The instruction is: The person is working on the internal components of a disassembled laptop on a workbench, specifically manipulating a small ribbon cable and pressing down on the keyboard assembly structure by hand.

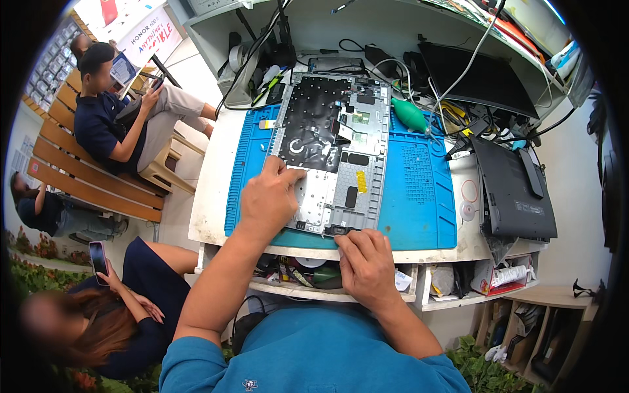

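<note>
A laptop's upper chassis panel (310, 124), underside up with black film, bare metal and a small yellow tape strip (360, 182), lies lengthwise on the blue silicone mat (419, 216). My left hand (268, 200) grips the panel's left edge at its lower half, fingers bent onto the metal plate. My right hand (363, 265) holds the bottom right corner with curled fingers. A green air blower (409, 115) sits beside the panel's upper right.
Tools and cables (265, 85) crowd the back shelf below a dark screen (478, 78). A black laptop shell (514, 196) leans at the right. An open drawer (308, 275) is below the desk. Seated people (114, 131) are at the left, one nearby holding a phone (99, 262).
</note>
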`<state>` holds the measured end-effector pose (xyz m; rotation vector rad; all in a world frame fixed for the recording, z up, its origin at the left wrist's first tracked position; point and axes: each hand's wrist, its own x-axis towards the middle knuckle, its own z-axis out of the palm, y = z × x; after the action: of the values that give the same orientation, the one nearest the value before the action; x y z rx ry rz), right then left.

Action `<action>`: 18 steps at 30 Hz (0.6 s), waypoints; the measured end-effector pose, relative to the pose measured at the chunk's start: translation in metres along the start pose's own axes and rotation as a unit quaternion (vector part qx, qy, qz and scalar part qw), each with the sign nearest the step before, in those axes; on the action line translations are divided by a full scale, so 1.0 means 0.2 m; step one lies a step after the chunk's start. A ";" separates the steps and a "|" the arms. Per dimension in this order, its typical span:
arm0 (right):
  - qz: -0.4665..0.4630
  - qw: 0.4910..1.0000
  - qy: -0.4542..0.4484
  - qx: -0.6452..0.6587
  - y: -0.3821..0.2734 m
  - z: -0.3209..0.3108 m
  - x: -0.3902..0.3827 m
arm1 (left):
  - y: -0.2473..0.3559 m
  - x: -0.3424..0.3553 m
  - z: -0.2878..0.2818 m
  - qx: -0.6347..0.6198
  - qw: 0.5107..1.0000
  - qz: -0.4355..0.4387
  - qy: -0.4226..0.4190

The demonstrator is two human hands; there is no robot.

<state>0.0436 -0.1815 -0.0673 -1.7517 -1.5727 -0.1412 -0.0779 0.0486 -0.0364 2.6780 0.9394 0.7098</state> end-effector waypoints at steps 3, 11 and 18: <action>-0.003 1.000 0.003 0.001 0.00 0.00 0.00 | -0.05 0.04 -0.02 -0.013 0.999 0.037 -0.002; -0.002 1.000 0.000 -0.002 0.00 -0.01 0.00 | -0.10 0.09 -0.06 -0.057 0.997 0.040 -0.040; -0.001 1.000 -0.002 -0.001 0.00 -0.01 0.00 | -0.04 0.07 -0.04 -0.049 0.998 0.000 -0.030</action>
<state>0.0439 -0.1817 -0.0657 -1.7547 -1.5779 -0.1400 -0.0778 0.0647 -0.0268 2.5978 0.8663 0.6529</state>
